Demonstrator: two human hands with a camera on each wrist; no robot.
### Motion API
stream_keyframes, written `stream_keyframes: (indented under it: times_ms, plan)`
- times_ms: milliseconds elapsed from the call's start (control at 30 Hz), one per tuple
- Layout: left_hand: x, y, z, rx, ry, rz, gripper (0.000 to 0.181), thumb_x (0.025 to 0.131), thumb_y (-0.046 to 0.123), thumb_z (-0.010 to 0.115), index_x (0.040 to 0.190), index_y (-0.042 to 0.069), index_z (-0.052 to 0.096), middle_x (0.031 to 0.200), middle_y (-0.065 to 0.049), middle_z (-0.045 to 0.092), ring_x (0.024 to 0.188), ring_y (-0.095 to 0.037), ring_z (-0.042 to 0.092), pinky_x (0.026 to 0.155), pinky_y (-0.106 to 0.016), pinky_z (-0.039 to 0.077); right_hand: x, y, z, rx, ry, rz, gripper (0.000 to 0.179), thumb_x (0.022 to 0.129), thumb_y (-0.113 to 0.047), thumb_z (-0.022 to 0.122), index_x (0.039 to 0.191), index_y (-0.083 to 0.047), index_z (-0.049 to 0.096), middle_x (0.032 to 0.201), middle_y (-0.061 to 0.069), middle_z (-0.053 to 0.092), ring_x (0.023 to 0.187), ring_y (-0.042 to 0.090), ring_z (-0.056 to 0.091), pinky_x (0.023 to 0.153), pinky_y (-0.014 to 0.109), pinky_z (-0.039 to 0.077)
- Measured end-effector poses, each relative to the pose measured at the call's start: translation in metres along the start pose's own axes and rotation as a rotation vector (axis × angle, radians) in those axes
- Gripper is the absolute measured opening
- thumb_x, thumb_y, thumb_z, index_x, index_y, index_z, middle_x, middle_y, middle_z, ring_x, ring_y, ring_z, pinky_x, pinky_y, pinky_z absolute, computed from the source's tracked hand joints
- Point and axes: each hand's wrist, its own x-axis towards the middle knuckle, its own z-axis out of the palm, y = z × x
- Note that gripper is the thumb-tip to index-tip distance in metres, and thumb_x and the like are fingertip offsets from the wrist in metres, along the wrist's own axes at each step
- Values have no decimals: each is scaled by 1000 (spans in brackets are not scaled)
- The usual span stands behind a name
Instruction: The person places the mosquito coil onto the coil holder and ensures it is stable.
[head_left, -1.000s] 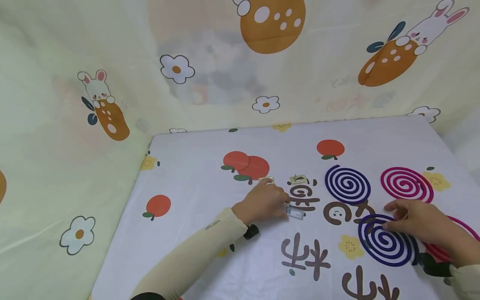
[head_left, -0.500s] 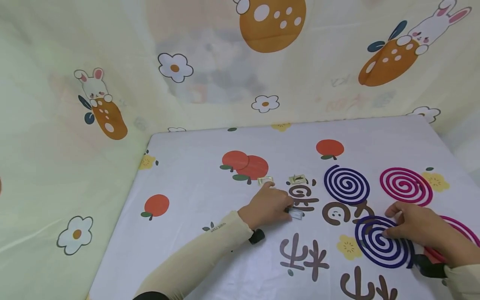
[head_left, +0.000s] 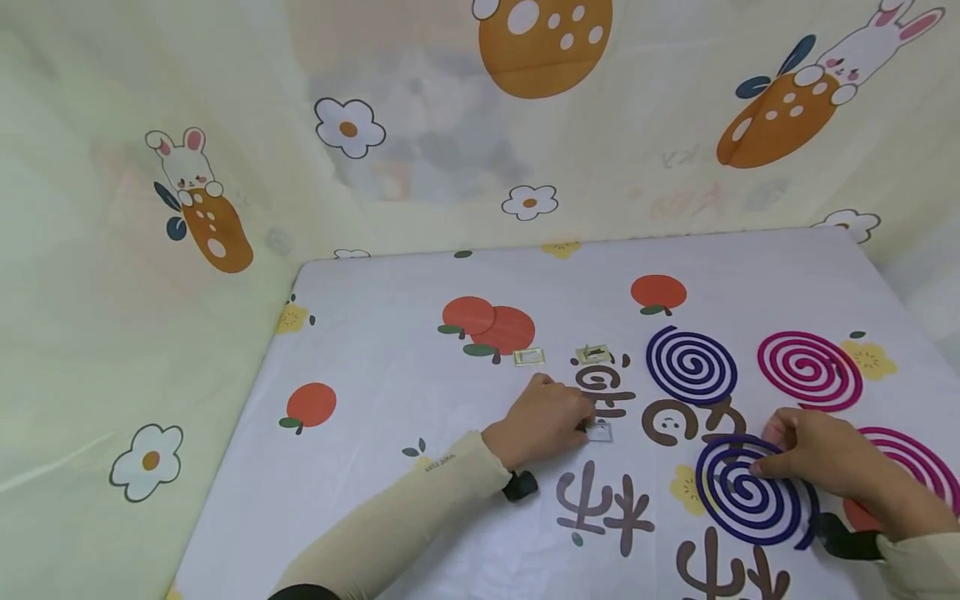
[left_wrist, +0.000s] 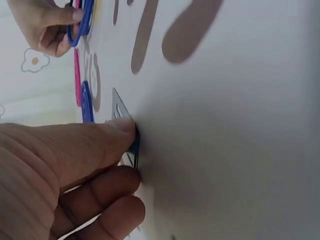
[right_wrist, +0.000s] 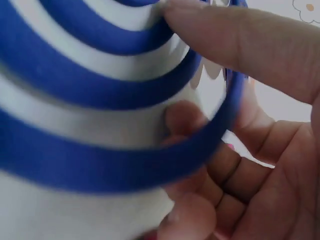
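Observation:
My left hand [head_left: 540, 421] pinches a small silvery metal coil stand [head_left: 600, 432] on the tabletop; in the left wrist view the stand [left_wrist: 119, 106] shows past the thumb, partly hidden by the fingers. To the right, my right hand [head_left: 832, 454] holds a dark blue mosquito coil [head_left: 745, 490] by its right side. In the right wrist view the thumb lies on the upper face of the blue coil [right_wrist: 100, 170], with other fingers beneath it. This coil is tilted, and at least its near part is off the table.
Two gold-coloured stands [head_left: 528, 357] lie beyond my left hand. Another blue coil [head_left: 693, 363] and a pink coil [head_left: 807, 364] lie flat at the back right. A second pink coil [head_left: 918, 467] is partly behind my right hand. A printed cloth covers the table [head_left: 390, 333].
My left hand has shifted slightly right and toward me, uncovering one gold stand. The right hand has moved the blue coil slightly left, and it tilts more.

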Motion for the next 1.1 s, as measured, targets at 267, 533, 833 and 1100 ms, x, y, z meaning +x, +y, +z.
stream_keyframes:
  times_ms: [267, 533, 833, 1100]
  plan:
    - [-2, 8, 5, 1, 10, -7, 9, 92, 23, 78, 100, 26, 82, 90, 14, 73, 88, -2, 63, 89, -35, 45, -1, -6, 6, 103, 17, -71, 32, 91, -30, 81, 93, -7, 58, 78, 1, 59, 76, 17, 52, 60, 28, 40]
    - [-5, 12, 6, -29, 8, 1, 9, 92, 25, 78, 100, 26, 82, 91, 12, 71, 90, -5, 64, 92, -35, 45, 0, -15, 12, 345, -51, -74, 47, 94, -23, 79, 124, 6, 57, 92, 8, 69, 80, 18, 66, 71, 26, 57]
    - [-5, 13, 8, -67, 20, -5, 12, 93, 28, 80, 104, 26, 82, 94, 12, 71, 93, -4, 64, 91, -34, 44, 4, -10, 12, 414, -170, -111, 64, 90, -17, 83, 139, 12, 55, 119, 23, 73, 98, 28, 75, 79, 32, 62]
    - [-10, 17, 9, -60, 31, -34, 27, 95, 34, 77, 120, 25, 76, 113, 12, 73, 110, -6, 64, 100, -35, 43, 3, -10, 22, 494, -162, -152, 61, 92, -16, 81, 141, 10, 55, 134, 32, 63, 98, 20, 75, 82, 28, 61]
